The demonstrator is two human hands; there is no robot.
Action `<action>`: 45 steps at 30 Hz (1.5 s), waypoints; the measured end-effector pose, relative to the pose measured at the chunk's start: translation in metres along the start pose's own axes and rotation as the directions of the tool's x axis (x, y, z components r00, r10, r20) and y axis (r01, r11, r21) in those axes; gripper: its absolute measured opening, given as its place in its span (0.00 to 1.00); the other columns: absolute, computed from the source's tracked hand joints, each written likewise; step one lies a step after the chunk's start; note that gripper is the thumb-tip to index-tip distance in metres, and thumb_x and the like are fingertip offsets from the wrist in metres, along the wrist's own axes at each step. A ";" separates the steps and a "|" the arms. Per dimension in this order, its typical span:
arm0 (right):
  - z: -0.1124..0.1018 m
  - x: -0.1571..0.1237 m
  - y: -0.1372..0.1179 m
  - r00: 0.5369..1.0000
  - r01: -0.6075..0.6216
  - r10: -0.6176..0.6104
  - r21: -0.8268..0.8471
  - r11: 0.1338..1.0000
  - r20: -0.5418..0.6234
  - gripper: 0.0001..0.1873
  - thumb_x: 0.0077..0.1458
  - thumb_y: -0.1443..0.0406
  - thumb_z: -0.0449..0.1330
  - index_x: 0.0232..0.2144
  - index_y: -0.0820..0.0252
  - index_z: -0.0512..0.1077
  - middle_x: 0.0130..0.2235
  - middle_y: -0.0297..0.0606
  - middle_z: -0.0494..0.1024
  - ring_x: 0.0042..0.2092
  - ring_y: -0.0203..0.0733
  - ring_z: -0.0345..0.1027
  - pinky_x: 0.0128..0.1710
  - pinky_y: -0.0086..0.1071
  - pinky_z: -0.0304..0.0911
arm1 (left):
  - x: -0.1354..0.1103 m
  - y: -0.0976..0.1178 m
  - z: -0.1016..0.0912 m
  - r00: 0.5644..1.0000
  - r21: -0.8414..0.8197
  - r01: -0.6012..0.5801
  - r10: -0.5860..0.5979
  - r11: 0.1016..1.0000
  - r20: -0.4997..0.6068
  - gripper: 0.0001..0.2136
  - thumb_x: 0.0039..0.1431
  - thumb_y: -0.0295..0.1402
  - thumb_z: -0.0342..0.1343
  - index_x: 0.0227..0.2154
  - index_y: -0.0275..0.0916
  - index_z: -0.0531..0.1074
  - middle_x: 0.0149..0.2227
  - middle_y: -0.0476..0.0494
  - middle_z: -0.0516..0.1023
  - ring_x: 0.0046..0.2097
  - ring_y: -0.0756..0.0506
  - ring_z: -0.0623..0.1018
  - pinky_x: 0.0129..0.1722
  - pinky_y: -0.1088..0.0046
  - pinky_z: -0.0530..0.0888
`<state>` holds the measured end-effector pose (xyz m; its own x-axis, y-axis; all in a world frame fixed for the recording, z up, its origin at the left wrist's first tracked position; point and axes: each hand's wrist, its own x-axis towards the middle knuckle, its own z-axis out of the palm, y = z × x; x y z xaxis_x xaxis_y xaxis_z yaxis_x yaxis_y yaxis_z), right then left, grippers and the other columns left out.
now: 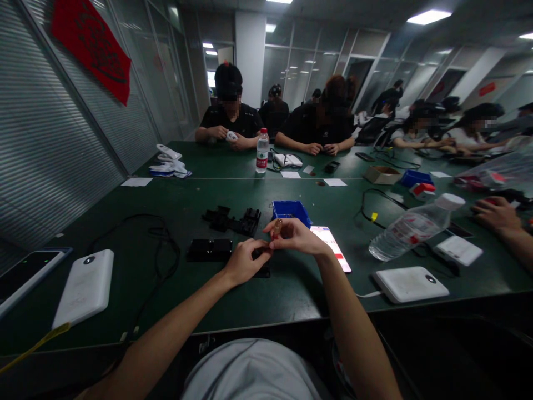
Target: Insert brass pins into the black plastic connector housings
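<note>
My left hand (246,260) and my right hand (296,235) meet over the green table (291,300). Between the right fingers stands a small screwdriver (277,224) with an amber, see-through handle, its lower end hidden. The left thumb and fingers are closed near its tip, and whatever they pinch is hidden. Below them a black plastic piece (263,272) partly shows. To the left lies a glossy black plastic case (209,250). Several black plastic parts (233,221) lie behind it, and a blue bin (290,210) stands just beyond my right hand.
A lit phone (332,247) lies right of my hands. Farther right are a water bottle (410,230) and a white power bank (412,284). Another white power bank (85,286) and a black cable (164,250) lie left. Co-workers sit opposite; a person's hand (497,214) reaches in at right.
</note>
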<state>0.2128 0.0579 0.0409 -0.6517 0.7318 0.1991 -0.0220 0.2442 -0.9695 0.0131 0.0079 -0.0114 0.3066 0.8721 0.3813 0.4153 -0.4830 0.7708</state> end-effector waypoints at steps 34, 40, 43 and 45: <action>0.002 0.000 -0.002 0.999 -0.033 0.033 -0.004 0.999 0.020 0.22 0.45 0.64 0.77 0.43 0.64 0.78 0.28 0.28 0.72 0.29 0.31 0.65 0.29 0.26 0.61 | 0.001 0.000 0.001 0.999 -0.044 0.020 -0.021 0.999 -0.029 0.05 0.60 0.28 0.65 0.37 0.40 0.84 0.37 0.44 0.86 0.39 0.44 0.83 0.42 0.70 0.76; 0.001 -0.001 -0.003 0.998 -0.050 0.050 0.000 0.999 0.025 0.22 0.46 0.64 0.77 0.43 0.63 0.77 0.28 0.29 0.75 0.28 0.31 0.66 0.29 0.26 0.60 | -0.001 0.002 0.001 1.000 -0.025 0.022 -0.022 0.999 -0.015 0.04 0.60 0.30 0.65 0.37 0.40 0.83 0.37 0.45 0.86 0.40 0.43 0.83 0.43 0.69 0.77; 0.001 -0.001 -0.003 0.998 -0.050 0.050 0.002 0.999 0.029 0.22 0.45 0.65 0.77 0.43 0.64 0.77 0.31 0.31 0.78 0.28 0.30 0.67 0.29 0.25 0.60 | -0.001 0.003 0.002 1.000 0.013 0.018 -0.018 1.000 -0.012 0.05 0.59 0.30 0.65 0.38 0.40 0.83 0.38 0.44 0.86 0.40 0.43 0.83 0.43 0.69 0.76; 0.001 -0.001 -0.003 0.998 -0.045 0.045 0.012 0.999 0.036 0.23 0.45 0.65 0.77 0.43 0.64 0.77 0.31 0.32 0.79 0.29 0.30 0.68 0.29 0.25 0.61 | -0.001 0.002 0.002 1.000 0.026 0.009 -0.009 1.000 -0.006 0.05 0.60 0.29 0.64 0.38 0.39 0.83 0.38 0.43 0.85 0.40 0.43 0.83 0.43 0.69 0.76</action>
<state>0.2122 0.0557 0.0430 -0.6792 0.7183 0.1505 -0.0018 0.2034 -0.9791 0.0154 0.0053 -0.0112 0.2976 0.8770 0.3772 0.4404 -0.4767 0.7608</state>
